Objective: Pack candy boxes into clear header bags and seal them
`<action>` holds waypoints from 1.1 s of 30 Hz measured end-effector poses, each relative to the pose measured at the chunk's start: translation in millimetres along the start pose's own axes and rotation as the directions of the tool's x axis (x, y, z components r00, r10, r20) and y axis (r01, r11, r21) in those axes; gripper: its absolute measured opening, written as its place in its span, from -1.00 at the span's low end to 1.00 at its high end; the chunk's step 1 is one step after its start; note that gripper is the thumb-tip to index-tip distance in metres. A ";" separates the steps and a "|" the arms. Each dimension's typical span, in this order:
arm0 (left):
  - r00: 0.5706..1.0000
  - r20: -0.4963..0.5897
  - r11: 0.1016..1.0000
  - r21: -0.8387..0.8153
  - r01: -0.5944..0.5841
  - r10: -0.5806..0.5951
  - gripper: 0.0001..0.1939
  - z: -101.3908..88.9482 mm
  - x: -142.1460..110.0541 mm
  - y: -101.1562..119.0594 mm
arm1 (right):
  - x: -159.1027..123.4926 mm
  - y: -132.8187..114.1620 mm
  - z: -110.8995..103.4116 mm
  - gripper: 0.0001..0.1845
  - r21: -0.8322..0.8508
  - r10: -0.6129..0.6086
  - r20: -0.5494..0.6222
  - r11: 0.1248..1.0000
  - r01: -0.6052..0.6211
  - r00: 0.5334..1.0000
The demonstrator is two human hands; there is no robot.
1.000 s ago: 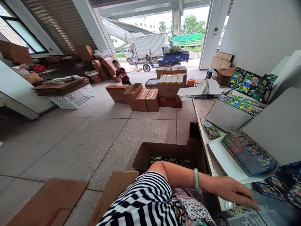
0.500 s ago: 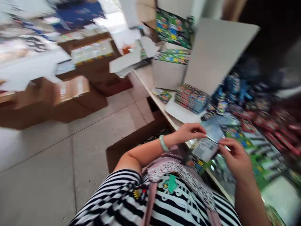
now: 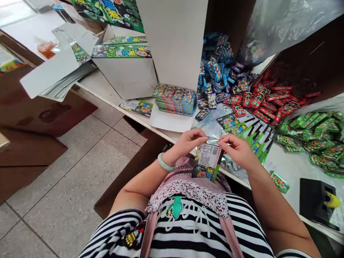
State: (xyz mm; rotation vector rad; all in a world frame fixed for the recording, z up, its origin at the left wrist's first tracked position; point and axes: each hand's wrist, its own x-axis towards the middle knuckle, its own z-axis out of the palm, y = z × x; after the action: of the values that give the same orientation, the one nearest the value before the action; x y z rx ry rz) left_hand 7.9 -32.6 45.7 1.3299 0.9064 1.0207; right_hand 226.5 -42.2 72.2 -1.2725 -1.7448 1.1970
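In front of my apron, a printed card (image 3: 207,159) with a barcode hangs tilted, a strip of clear plastic along its top edge. My left hand (image 3: 188,145) pinches the left end of that plastic edge. At the other end, the thumb and fingers of my right hand (image 3: 239,149) are pinched on it too. Whether the card lies inside the plastic cannot be made out. Just beyond my fingers, clear plastic bags (image 3: 211,123) lie on the table. Overlapping printed cards (image 3: 254,138) are fanned out to the right of them.
Small blue packets (image 3: 215,68), red packets (image 3: 274,98) and green packets (image 3: 319,132) are heaped across the table. Stacked packets (image 3: 174,98) stand by a white box (image 3: 126,75). A black tape dispenser (image 3: 313,199) sits at right. An open carton (image 3: 118,179) is below the table edge.
The view has swung right and steadied, showing more packets and the tape dispenser. Both hands keep their pinch, and the card now hangs more upright before the apron.
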 end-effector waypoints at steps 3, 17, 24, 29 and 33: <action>0.994 0.092 0.998 -0.029 -0.062 0.064 -0.65 -2.7 -6.0 -10.1 | -16.4 1.4 1.5 -0.83 -0.049 -0.070 -0.048 0.997 0.068 0.996; 0.997 0.071 0.990 0.142 0.016 -0.026 -0.78 27.4 16.4 -23.6 | -37.8 38.7 16.5 -0.90 -0.004 -0.052 -0.313 0.999 0.053 0.948; 0.999 -0.051 0.971 0.240 0.020 -0.008 -0.81 31.6 31.5 -37.7 | -73.8 80.8 -63.4 -0.64 0.074 0.096 -0.353 0.994 -0.074 0.931; 0.997 -0.069 0.981 0.192 -0.015 0.029 -0.85 32.4 33.4 -42.3 | -117.5 146.8 -160.3 -0.76 -0.249 0.352 -0.663 0.729 -0.638 0.661; 0.998 -0.055 0.977 0.211 0.014 -0.003 -0.84 36.9 33.9 -44.0 | -123.3 174.5 -179.3 -0.89 -0.217 0.506 -0.603 0.640 -0.737 0.617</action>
State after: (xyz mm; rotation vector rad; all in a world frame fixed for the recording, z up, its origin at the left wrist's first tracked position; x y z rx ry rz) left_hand 56.5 -11.1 5.3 1.4788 1.0846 0.9782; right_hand 483.9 -88.8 -24.6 -2.4075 -1.2078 0.6792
